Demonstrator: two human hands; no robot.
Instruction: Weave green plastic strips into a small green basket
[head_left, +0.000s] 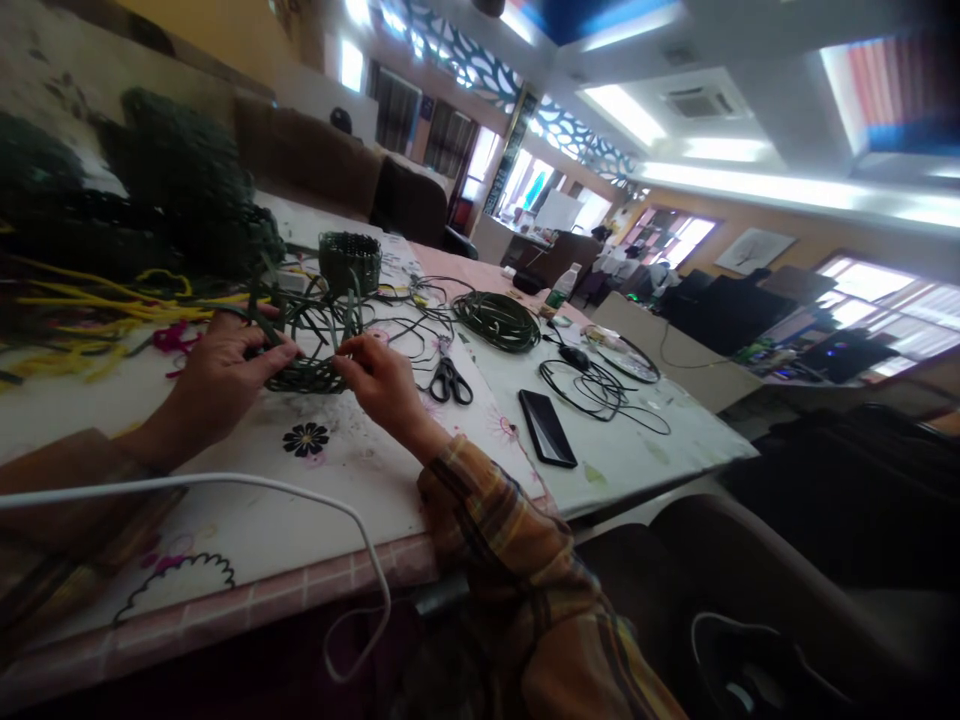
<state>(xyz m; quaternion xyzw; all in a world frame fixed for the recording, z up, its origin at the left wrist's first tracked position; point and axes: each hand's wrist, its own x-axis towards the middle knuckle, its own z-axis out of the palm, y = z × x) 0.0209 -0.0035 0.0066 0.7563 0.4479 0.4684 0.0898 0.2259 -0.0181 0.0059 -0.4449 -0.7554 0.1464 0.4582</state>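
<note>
A small half-woven dark green basket (307, 372) with loose strips sticking up lies on the white flowered tablecloth (300, 500). My left hand (221, 375) grips its left side, thumb pressed on the weave. At the basket's right rim, my right hand (379, 375) pinches one green strip between thumb and fingers. Both sleeves are plaid.
Black scissors (448, 380) lie just right of my right hand. A black phone (547, 428), black cords (600, 390), a green strip coil (496, 320), a finished green basket (349, 260), yellow strips (90, 310) and a dark green pile (172, 190) sit on the table. A white cable (247, 485) crosses the front edge.
</note>
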